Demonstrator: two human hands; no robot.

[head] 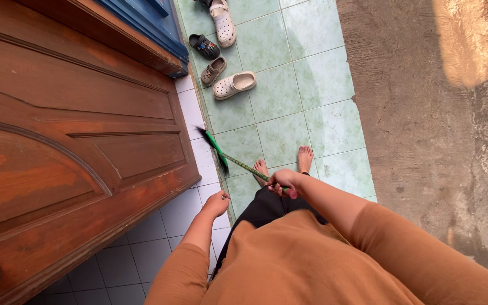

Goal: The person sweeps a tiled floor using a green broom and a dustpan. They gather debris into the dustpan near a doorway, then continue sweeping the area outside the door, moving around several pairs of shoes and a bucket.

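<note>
My right hand [283, 181] grips the top of a thin green broom handle [244, 165]. The broom's green and black bristle head [213, 144] rests on the floor by the threshold, where white tiles meet pale green tiles. My left hand [217, 203] hangs free below the door's edge, fingers loosely curled, holding nothing. My bare feet [305, 158] stand on the green tiles just past the broom. I wear an orange top and dark trousers.
A large brown wooden door [74, 147] stands open on the left. Several shoes and clogs [234, 85] lie on the green tiles [312, 85] further ahead, beside a blue door frame [153, 22]. Rough grey concrete ground [425, 113] runs along the right.
</note>
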